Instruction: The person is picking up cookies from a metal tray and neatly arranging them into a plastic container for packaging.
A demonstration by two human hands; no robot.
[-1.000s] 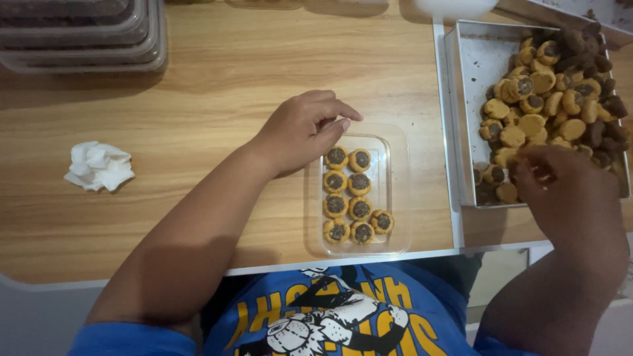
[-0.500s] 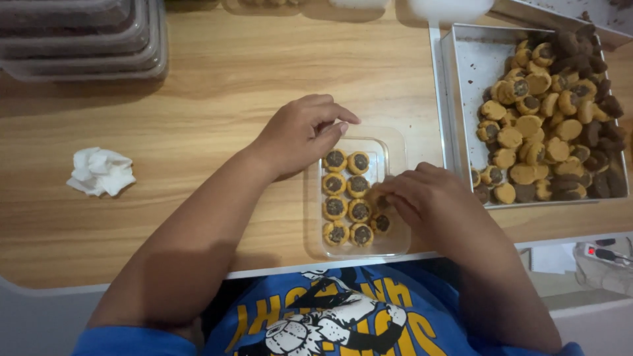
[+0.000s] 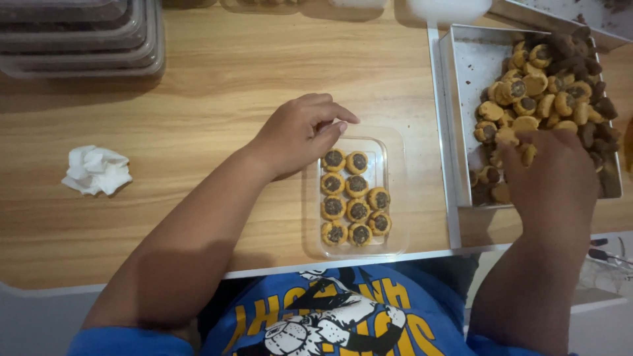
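Note:
A clear plastic box (image 3: 390,198) lies on the wooden table near its front edge. Several small round cookies (image 3: 356,204) with dark centres sit in rows inside it. My left hand (image 3: 300,132) rests with curled fingers on the box's far left corner. My right hand (image 3: 554,175) reaches into a metal tray (image 3: 461,79) at the right, fingers down among a heap of the same cookies (image 3: 541,86). Whether the right hand holds a cookie is hidden by the hand itself.
A crumpled white tissue (image 3: 96,170) lies at the left of the wooden table (image 3: 217,99). Stacked clear plastic containers (image 3: 79,33) stand at the far left corner. A white object (image 3: 448,9) sits behind the tray. The table's front edge runs just below the box.
My right hand has gone from the plastic box, where one more cookie now lies, back to the cookies in the metal tray. The left hand has stayed on the box.

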